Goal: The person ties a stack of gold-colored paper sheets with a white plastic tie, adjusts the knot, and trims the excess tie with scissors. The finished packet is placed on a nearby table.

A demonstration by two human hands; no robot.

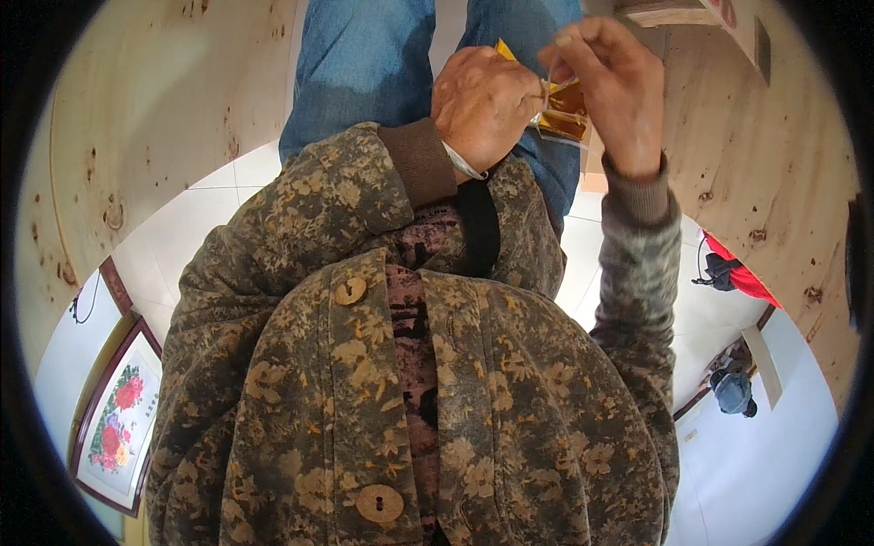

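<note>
Much knotty wood (191,100), white tiles (159,246)

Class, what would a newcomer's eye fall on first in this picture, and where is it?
Probably the brown floral-patterned jacket, filling the lower middle. Next, the shiny gold packet right of centre near the top, held by the left hand, with the right hand close beside it. Then the framed flower picture at the lower left.
</note>
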